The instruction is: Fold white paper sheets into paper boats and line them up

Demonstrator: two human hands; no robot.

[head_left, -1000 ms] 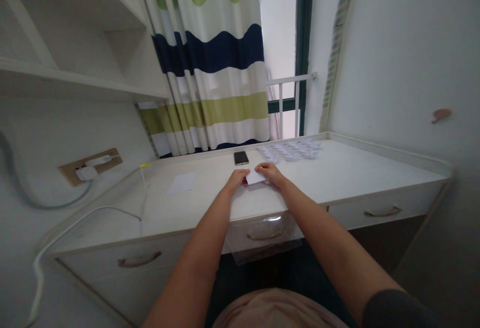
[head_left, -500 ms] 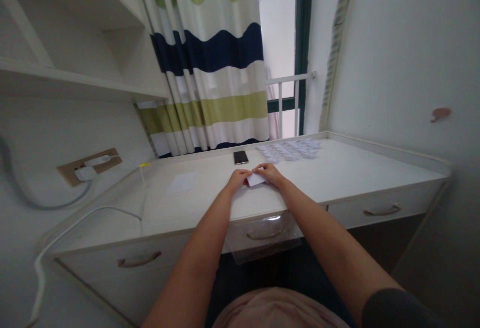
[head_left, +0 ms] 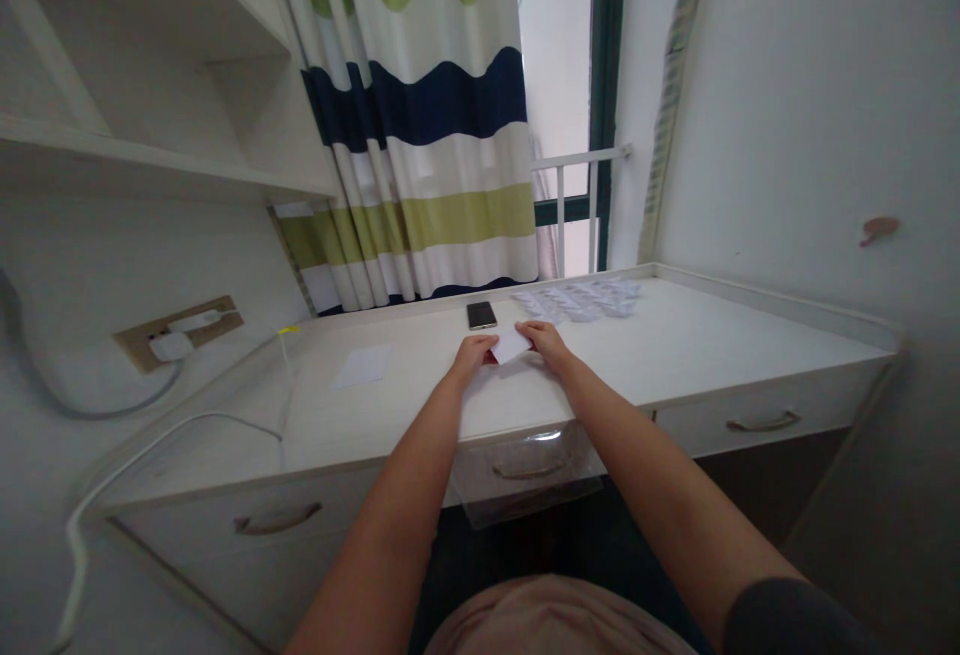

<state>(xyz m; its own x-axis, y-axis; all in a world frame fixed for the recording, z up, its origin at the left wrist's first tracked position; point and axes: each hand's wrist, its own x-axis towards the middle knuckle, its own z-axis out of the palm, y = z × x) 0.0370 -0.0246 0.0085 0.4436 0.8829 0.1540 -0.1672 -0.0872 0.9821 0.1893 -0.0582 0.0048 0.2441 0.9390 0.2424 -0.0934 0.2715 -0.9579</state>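
Note:
Between my two hands, just above the white desk, is a small white piece of paper (head_left: pixel 511 346). My left hand (head_left: pixel 474 353) pinches its left edge, with a bit of red showing by the fingers. At the right edge, my right hand (head_left: pixel 546 339) grips the paper between thumb and fingers. A flat sheet of white paper (head_left: pixel 364 366) lies to the left on the desk. Beyond my right hand, several folded white paper pieces (head_left: pixel 581 301) sit in rows near the back edge. Their exact shape is too small to make out.
A dark phone (head_left: pixel 481 315) lies behind my hands. A clear plastic sheet (head_left: pixel 525 475) hangs over the front of the middle drawer. White cable (head_left: pixel 202 418) runs across the desk's left side, below a wall socket (head_left: pixel 180 333). Shelves (head_left: pixel 165 155) overhang at upper left.
My hands have drawn slightly apart at the top of the paper. The right hand shifted a little to the right, and more of the paper's white face shows.

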